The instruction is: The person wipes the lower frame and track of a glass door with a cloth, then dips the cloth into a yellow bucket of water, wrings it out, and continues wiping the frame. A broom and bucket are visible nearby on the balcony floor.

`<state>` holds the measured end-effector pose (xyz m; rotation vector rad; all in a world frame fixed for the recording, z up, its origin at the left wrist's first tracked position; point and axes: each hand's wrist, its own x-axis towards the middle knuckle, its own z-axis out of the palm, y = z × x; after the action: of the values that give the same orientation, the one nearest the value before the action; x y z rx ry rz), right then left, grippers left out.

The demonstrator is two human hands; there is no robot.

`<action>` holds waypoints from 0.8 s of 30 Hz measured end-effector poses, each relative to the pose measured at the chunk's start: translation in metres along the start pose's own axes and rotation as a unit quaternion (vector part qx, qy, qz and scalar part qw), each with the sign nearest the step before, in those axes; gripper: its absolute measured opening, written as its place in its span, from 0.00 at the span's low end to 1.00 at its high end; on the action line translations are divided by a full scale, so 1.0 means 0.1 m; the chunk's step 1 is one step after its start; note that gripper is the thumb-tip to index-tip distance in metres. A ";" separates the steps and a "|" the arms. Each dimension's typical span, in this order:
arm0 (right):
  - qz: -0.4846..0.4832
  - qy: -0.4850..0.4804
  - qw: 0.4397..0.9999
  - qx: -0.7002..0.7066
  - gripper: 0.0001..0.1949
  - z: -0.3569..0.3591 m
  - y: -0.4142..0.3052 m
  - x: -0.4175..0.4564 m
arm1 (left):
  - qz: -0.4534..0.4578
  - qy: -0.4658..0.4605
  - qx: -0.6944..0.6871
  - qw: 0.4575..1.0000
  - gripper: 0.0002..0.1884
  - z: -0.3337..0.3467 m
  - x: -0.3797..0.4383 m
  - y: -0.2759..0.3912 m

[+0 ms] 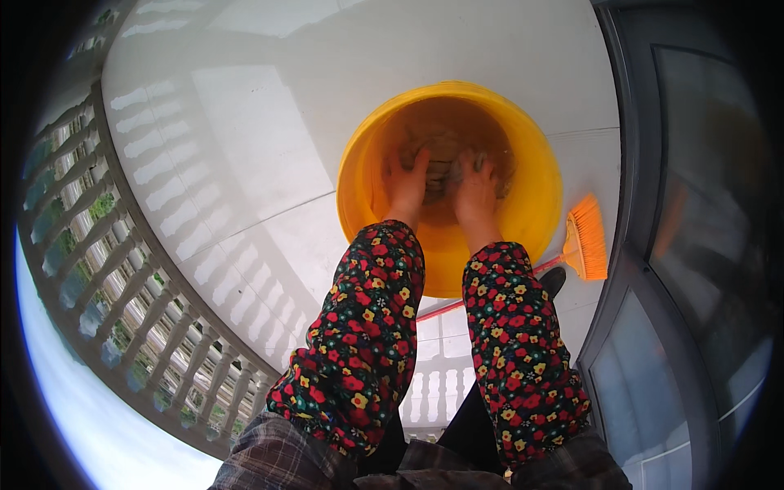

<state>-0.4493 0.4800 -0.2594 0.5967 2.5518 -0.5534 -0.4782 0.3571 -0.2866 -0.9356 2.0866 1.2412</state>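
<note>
A yellow bucket [449, 275] stands before me, with brownish, murky water inside. Down in it lies a wet greyish cloth [440, 147], bunched and partly blurred by the water. My left hand [407, 184] grips the cloth's left side, thumb and fingers spread around it. On the right side, my right hand [476, 191] has its fingers curled into a fold of the same cloth. The fingertips of both hands are hard to make out in the dim bucket. Floral sleeve covers [373, 318] cover both forearms.
A broom with orange bristles [589, 237] lies right of the bucket, its red handle [440, 311] running behind my arms. A dark shoe [553, 282] shows beside it. A balustrade [131, 263] curves along the left of the pale tiled floor [251, 141]; a dark-framed glass door [643, 367] stands right.
</note>
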 end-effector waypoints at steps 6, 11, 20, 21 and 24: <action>-0.034 -0.091 0.968 0.230 0.19 -0.17 -0.08 -0.02 | -0.244 -0.228 -0.382 0.861 0.31 -0.10 0.14 -0.03; -0.165 -0.111 0.932 0.301 0.12 -1.01 -0.62 -0.69 | -0.253 -0.335 -0.549 0.723 0.28 -0.07 0.06 -0.13; -0.078 0.107 0.983 0.127 0.10 -0.25 -0.17 0.21 | -0.197 -0.176 -0.280 0.923 0.23 -0.17 -0.32 0.32; -0.056 0.094 0.990 0.084 0.10 -0.23 -0.08 0.32 | -0.131 -0.168 -0.178 0.961 0.24 -0.26 -0.28 0.38; -0.051 0.072 0.995 -0.041 0.12 -0.15 0.04 0.51 | 0.084 -0.114 0.125 0.982 0.29 -0.35 -0.14 0.35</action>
<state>-0.4934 0.5066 -0.2748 0.4963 2.7377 -0.4505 -0.4998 0.3418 -0.2425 -0.4906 2.1067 1.0779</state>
